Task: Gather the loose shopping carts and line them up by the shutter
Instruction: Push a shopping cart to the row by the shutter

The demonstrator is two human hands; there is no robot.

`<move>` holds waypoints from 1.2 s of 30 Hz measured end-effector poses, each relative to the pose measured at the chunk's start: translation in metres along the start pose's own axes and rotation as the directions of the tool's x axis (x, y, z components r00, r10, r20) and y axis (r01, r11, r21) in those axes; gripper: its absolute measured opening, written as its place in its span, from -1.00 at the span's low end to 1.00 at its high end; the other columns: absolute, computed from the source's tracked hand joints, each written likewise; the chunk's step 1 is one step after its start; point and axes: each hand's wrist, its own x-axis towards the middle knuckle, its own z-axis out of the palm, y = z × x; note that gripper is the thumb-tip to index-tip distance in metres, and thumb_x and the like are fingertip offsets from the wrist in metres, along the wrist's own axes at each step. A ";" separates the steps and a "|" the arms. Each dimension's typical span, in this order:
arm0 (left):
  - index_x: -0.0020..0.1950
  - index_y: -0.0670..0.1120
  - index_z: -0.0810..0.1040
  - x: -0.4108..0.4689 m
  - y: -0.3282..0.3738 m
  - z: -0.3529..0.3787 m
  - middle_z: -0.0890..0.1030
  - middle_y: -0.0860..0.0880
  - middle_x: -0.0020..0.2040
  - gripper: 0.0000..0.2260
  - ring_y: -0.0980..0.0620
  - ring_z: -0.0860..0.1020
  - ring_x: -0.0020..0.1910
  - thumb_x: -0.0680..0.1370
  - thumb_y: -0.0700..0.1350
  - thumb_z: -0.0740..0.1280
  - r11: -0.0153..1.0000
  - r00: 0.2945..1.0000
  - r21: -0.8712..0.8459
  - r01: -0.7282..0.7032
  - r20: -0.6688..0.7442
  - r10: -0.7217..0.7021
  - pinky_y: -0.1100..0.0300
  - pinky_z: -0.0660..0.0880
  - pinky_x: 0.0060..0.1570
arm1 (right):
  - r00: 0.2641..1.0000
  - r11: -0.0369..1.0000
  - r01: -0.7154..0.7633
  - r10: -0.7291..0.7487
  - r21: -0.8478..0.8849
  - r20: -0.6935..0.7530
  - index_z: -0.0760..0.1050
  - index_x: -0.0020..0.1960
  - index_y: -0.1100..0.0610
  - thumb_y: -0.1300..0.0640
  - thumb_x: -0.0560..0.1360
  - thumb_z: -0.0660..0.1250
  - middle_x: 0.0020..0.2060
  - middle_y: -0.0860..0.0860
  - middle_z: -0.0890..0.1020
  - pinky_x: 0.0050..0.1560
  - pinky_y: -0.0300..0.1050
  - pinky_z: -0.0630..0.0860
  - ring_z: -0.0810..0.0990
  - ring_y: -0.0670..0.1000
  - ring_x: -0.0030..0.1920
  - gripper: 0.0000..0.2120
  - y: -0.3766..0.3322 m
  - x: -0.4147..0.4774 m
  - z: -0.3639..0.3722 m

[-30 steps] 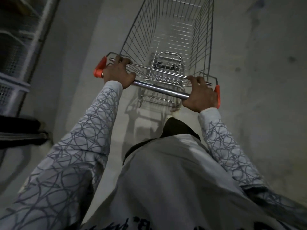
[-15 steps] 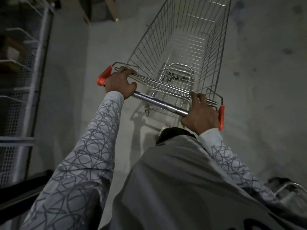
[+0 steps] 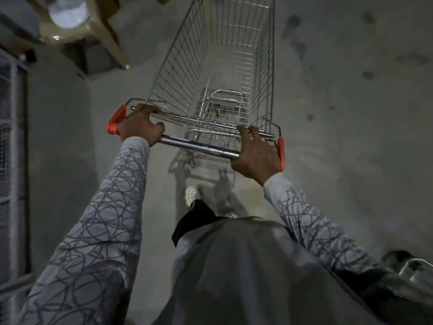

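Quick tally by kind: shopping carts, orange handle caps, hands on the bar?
Silver wire shopping cart: 1
Orange plastic handle end caps: 2
Hands gripping its chrome handle bar: 2, left hand, right hand
Total: 5
Blurred metal frame, lower right: uncounted

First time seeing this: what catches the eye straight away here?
An empty silver wire shopping cart fills the middle, stretching away over a grey concrete floor. The left hand and right hand hold its shiny metal handle bar beside the orange plastic end caps. Pale wooden furniture stands at upper left, blurred.
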 end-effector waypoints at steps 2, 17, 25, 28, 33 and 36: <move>0.27 0.09 0.58 0.039 -0.001 -0.006 0.55 0.02 0.30 -0.53 -0.12 0.57 0.20 0.37 0.06 0.25 1.000 1.000 -0.008 0.001 0.006 -0.001 0.05 0.46 0.18 | 1.000 1.000 -0.010 0.010 0.021 -0.003 0.08 0.59 -0.18 -0.16 0.32 0.42 0.60 -0.05 0.21 0.53 0.33 -0.02 0.68 0.14 0.12 -0.09 -0.012 0.035 -0.009; 0.25 0.12 0.57 0.377 0.018 -0.043 0.56 0.03 0.27 -0.56 -0.14 0.59 0.15 0.38 0.08 0.27 0.999 0.998 0.009 -0.044 0.034 0.044 0.04 0.49 0.13 | 0.992 0.994 -0.107 0.106 -0.006 -0.067 0.10 0.60 -0.19 -0.21 0.36 0.41 0.59 -0.12 0.25 0.46 0.22 0.24 0.63 0.15 0.23 -0.11 -0.099 0.342 -0.108; 0.25 0.11 0.58 0.533 0.054 -0.051 0.56 0.05 0.28 -0.61 -0.13 0.60 0.13 0.42 0.03 0.30 0.980 0.980 0.033 -0.195 0.037 0.194 0.07 0.47 0.08 | 0.971 0.977 -0.212 0.212 0.010 -0.110 0.10 0.58 -0.22 -0.25 0.34 0.43 0.57 -0.16 0.27 0.40 0.20 0.32 0.67 0.12 0.15 -0.10 -0.116 0.468 -0.149; 0.26 0.11 0.58 0.605 0.077 -0.050 0.56 0.05 0.27 -0.60 -0.12 0.60 0.13 0.43 0.05 0.30 0.971 0.971 0.030 -0.236 0.035 0.235 0.07 0.47 0.07 | 0.953 0.961 -0.276 0.276 0.017 -0.127 0.11 0.56 -0.26 -0.26 0.30 0.40 0.56 -0.18 0.29 0.51 0.25 0.13 0.68 0.09 0.15 -0.10 -0.114 0.528 -0.169; 0.28 0.11 0.57 0.733 0.134 -0.049 0.55 0.04 0.28 -0.61 -0.14 0.60 0.13 0.45 0.07 0.30 0.941 0.940 0.010 -0.337 0.058 0.336 0.05 0.48 0.09 | 0.927 0.934 -0.355 0.357 0.040 -0.111 0.09 0.54 -0.30 -0.19 0.24 0.34 0.56 -0.21 0.28 0.56 0.24 0.05 0.64 0.10 0.24 -0.09 -0.101 0.639 -0.217; 0.31 0.12 0.54 0.807 0.174 -0.050 0.51 0.04 0.35 -0.59 -0.16 0.59 0.17 0.47 0.11 0.34 0.921 0.913 0.016 -0.388 0.141 0.383 0.05 0.46 0.13 | 0.910 0.916 -0.396 0.401 0.072 -0.102 0.10 0.52 -0.33 -0.19 0.21 0.33 0.56 -0.22 0.27 0.56 0.21 0.02 0.64 0.08 0.23 -0.09 -0.091 0.702 -0.248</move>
